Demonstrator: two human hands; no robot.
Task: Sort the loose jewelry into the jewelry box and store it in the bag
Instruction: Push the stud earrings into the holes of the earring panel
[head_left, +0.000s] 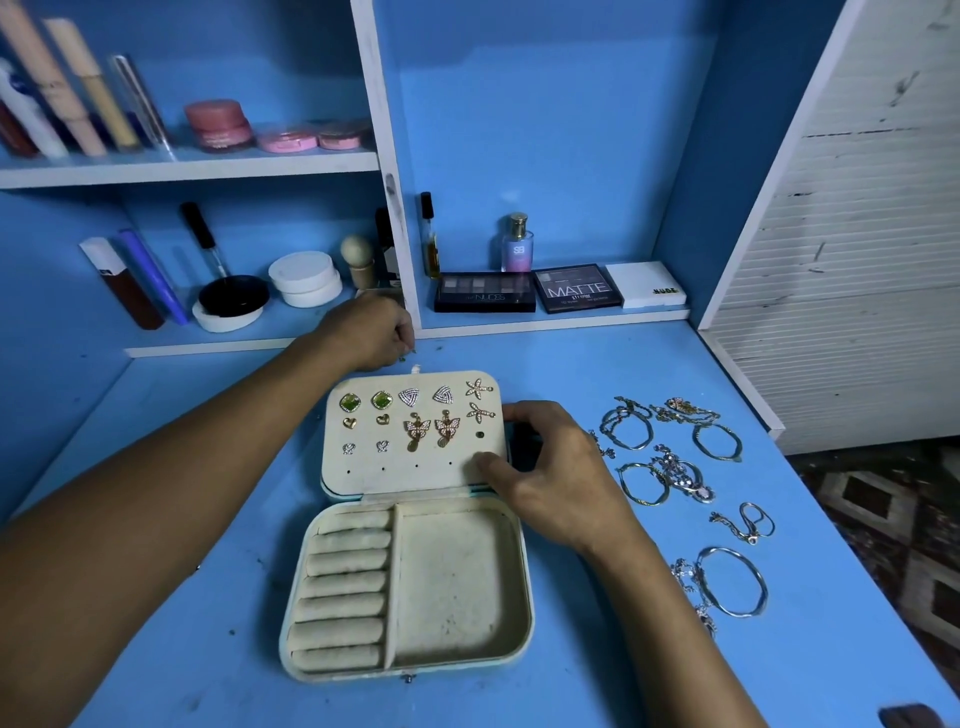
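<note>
Right hand (545, 467) gripping lid edge, steadying jewelry box (410, 525) mid-worktop for studding. Left hand (371, 332) pinching tiny earring behind lid. Bracelets (675, 467) waiting near right edge.

Jewelry box (457, 587) lies open on the blue table (597, 364), with its lid (415, 431) full of earrings pinned in rows. Right hand (550, 473) holds the lid's right edge, thumb pressed on the panel. Left hand (371, 330) is curled just behind the box, pinching something tiny, can't tell what. Bracelets and chains (680, 467) lie loose to the right of the box.
</note>
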